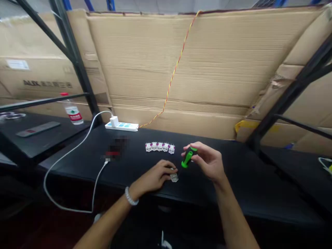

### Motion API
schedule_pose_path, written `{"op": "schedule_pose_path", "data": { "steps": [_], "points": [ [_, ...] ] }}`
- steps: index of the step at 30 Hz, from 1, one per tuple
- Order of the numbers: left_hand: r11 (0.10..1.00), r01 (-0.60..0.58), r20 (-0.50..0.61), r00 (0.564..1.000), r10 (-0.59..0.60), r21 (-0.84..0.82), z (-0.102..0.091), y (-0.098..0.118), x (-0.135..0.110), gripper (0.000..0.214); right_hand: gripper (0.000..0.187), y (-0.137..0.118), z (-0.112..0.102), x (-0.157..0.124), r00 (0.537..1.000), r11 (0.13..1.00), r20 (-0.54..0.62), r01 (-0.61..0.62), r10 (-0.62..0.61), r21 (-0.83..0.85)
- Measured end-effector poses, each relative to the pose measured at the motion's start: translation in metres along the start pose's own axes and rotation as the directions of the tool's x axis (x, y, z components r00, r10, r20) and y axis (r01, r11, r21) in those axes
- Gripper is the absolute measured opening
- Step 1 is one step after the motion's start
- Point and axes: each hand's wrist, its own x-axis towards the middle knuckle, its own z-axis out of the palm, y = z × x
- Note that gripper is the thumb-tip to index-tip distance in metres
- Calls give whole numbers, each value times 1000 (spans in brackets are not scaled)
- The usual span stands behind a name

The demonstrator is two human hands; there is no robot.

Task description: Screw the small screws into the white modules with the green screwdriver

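One hand holds a little white part, one hand holds a green tool

Nearest to me, a pale beaded bracelet (131, 196) sits on the person's left wrist. The left hand (159, 175) rests low on the black surface (246, 176). Its fingers are close together, and they hold a small white part (174, 177) down near the front edge.

The right hand (207, 159) is up above the surface, beside the left one. It grips a green and black tool (188, 158), like a short screwdriver. The green end points down and to the left, toward the small white part, but there is a gap between them. I cannot make out a thin metal tip.

I think the step now is getting the tool and the part lined up. The next move seems to call for a steady left hand and a careful, slow right hand, because the part is so little.

A bit farther back, five white and purple parts (160, 147) stand in a bent row. To their left is a dark, blurry thing (116, 148) with a white cord (67, 157) by it. Behind are a white power strip (127, 127), a bottle (74, 113) with a red cap, and a big cardboard wall (140, 65).
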Motion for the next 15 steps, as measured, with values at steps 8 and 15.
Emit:
{"op": "schedule_pose_path", "data": {
  "steps": [8, 15],
  "points": [
    [1000, -11, -6, 1000, 11, -8, 0, 0, 0, 33, 32, 1, 3, -2, 991, 969, -114, 43, -73, -245],
    [1000, -9, 9, 1000, 9, 2, 0, -2, 0, 34, 31, -4, 8, -2, 975, 915, -164, 72, -148, -398]
  ]
}}
